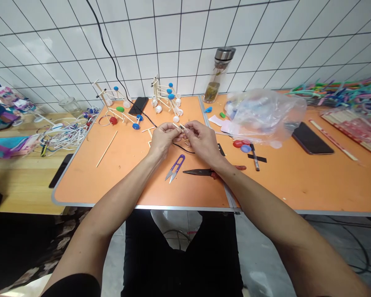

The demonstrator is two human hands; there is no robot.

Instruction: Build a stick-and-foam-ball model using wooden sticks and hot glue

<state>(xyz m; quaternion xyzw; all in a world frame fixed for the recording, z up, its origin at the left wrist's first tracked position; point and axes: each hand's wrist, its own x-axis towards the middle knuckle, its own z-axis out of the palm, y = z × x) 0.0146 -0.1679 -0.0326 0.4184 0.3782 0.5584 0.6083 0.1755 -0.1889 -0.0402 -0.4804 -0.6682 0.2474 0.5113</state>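
Observation:
My left hand and my right hand meet over the middle of the orange table, fingertips pinched close together. Between them are short pale wooden sticks; a small dark spot shows where they meet, too small to make out. Part of a wooden stick frame lies beside my left hand, partly hidden by it. Below my hands are purple thread snips, blades apart. Long-nose pliers with red handles lie partly under my right forearm. A single wooden stick rests to the left.
Stick models with coloured caps stand near the tiled wall, beside a phone. A black cable runs down toward my hands. A glass bottle, a plastic bag, a craft knife and another phone are rightward.

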